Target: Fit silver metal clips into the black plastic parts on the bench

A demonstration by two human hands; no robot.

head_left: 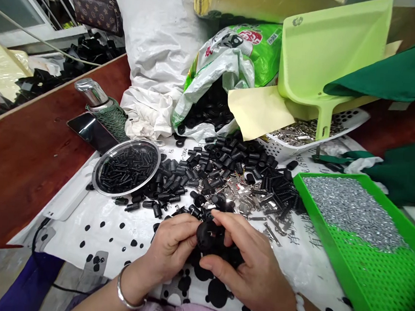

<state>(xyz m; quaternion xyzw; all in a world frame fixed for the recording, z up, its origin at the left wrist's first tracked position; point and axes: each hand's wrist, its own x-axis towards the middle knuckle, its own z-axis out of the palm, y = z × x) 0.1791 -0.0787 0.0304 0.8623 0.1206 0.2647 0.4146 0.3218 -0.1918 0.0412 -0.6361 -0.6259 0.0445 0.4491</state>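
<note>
Right hand (254,264), black part (206,238), axis cameraward (seemingly)

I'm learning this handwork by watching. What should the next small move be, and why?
Probably close the right hand's thumb and index finger onto the round black part: the left hand appears to pinch its side, while the right thumb and index finger stand spread around it.
</note>
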